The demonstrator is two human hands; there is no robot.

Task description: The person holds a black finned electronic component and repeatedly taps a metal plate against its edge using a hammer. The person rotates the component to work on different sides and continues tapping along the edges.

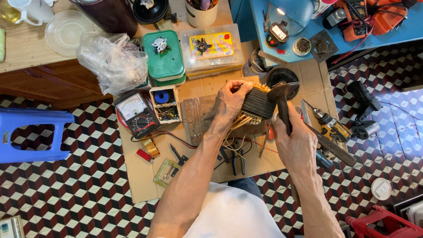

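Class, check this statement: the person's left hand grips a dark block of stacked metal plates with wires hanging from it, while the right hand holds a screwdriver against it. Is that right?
Not quite. The head view shows the right hand holding a hammer, not a screwdriver, with its head against the block. The rest stands: the left hand grips the dark block of stacked metal plates, with wires hanging from it.

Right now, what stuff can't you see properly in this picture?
Head view only:
- Wooden block: partly covered by the left hand and the dark transformer core.
- Hammer handle: hidden inside the right hand.
- White mug: cut off by the top edge.
- Parts in the small box: too tiny to tell.
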